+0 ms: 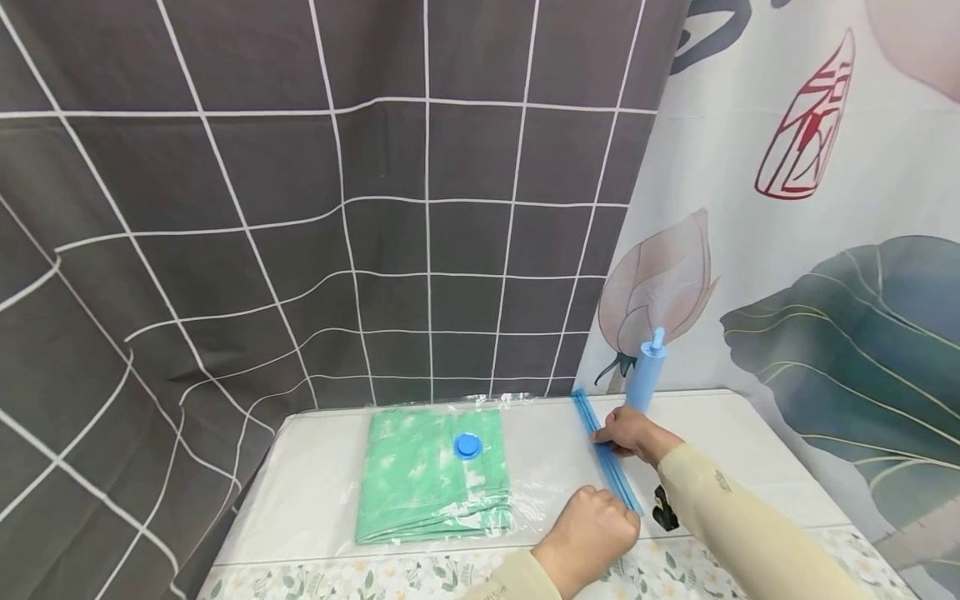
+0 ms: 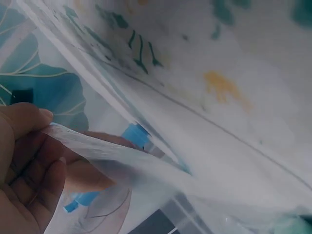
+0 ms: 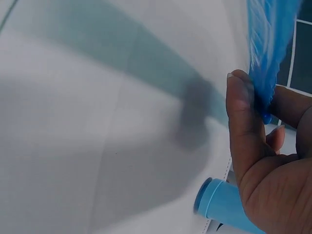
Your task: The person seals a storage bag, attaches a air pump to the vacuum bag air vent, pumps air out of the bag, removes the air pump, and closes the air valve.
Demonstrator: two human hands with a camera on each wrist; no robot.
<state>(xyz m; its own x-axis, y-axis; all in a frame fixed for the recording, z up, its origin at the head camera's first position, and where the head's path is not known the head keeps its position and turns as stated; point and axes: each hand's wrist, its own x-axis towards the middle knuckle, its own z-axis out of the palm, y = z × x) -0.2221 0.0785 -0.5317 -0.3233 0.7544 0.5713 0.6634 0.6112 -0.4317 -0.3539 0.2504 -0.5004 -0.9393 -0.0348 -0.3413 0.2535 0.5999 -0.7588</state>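
Lower centre of frame: clear bag (image 1: 543, 457), green cloth (image 1: 416, 479) already inside, closure apparently unfinished. Left hand (image 1: 592, 531) pinches its lower-right edge; right hand (image 1: 636, 435), its blue strip (image 1: 617, 477). Blue cylinder (image 1: 647, 375), right of centre: ungripped.

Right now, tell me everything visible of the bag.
The bag is clear and looks like thin plastic. It lies on the table, wrinkled around a folded green cloth inside. A round blue valve sits on its upper face, over the cloth; a blue strip runs along its right end. The left grip pinches its edge near the strip's near end; the right grip pinches the strip further along. Sealed or not, I cannot tell.
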